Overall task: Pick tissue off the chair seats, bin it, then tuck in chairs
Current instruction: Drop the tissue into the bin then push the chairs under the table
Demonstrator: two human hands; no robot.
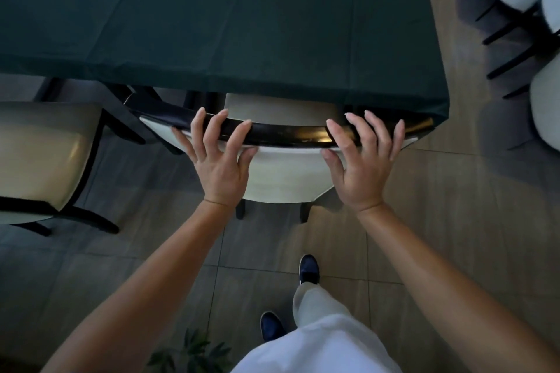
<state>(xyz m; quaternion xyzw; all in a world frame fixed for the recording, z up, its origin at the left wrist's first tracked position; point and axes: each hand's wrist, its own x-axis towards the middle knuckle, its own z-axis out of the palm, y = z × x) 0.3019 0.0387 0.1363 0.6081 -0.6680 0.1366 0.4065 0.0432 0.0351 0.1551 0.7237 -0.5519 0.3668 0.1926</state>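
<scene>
Two bare hands are resting on the glossy black top rail of a cream-upholstered chair (285, 166): left hand (216, 157) and right hand (365, 160), fingers spread and draped over it, well apart. Its seat is sitting under the bench (212, 15) draped in dark green cloth. Another cream chair (42, 157) is standing left, pulled out.

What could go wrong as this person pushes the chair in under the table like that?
1. The fingertips of the left hand and right hand lie over the chair's dark top rail, close to the table edge, so they might get pinched.
2. The green tablecloth hangs right above the rail and might catch and drag.
3. The neighbouring chair on the left stands pulled out, easy to bump or forget.
</scene>
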